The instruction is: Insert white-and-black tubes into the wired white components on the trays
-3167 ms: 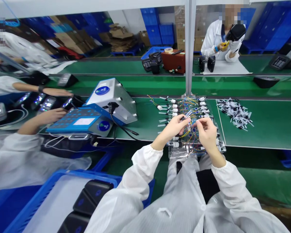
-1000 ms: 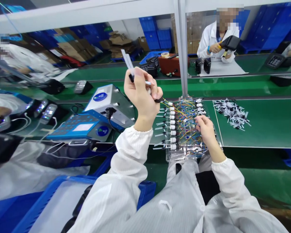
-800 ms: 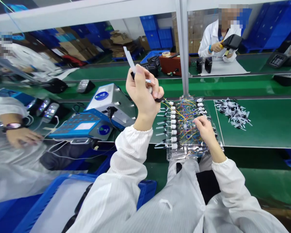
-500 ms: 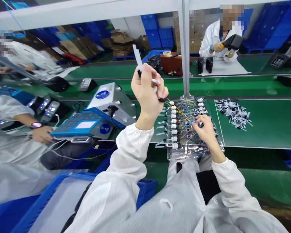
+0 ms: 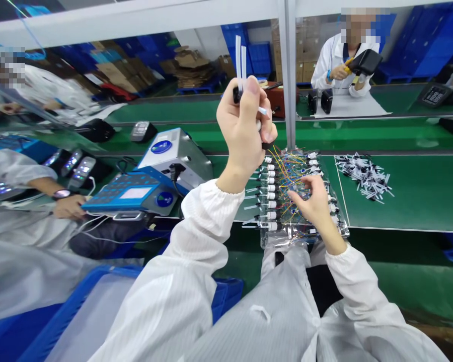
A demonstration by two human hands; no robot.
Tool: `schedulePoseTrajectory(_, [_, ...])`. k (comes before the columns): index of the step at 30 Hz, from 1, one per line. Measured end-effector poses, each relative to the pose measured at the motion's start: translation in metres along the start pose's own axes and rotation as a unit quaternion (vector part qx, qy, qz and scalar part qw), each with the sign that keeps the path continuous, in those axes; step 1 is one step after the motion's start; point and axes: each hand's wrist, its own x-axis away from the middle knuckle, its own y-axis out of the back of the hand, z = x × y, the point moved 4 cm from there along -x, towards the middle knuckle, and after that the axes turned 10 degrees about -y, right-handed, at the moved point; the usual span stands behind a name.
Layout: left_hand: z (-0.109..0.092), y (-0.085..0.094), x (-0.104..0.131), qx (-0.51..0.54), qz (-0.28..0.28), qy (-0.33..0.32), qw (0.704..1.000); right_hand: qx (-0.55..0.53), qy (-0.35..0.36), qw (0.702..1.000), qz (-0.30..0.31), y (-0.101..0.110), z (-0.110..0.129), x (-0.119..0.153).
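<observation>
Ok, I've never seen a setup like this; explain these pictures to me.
No robot here: these are a person's two bare hands, seen from one camera worn on the head, looking forward and down. The left hand is raised, holding narrow white strips that stick up past the thumb. The right hand, fingers parted, is low over colored wires. Those wires lie on shiny plastic sheeting among rows of white cylindrical parts, at the near edge of a green work surface. To their right is a pile of similar strips; to the left, a blue-and-silver device.
</observation>
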Motion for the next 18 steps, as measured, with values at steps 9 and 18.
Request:
schedulePoseTrajectory(9, [0.006,0.018,0.003,0.032,0.027,0.031,0.999,-0.078,-0.023,0.994,0.077,-0.004,-0.004,-0.002])
schedulePoseTrajectory(18, [-0.010,0.048,0.010,-0.003,-0.028,0.010,1.000,-0.382,-0.282,0.869,0.139,0.005,-0.025,-0.004])
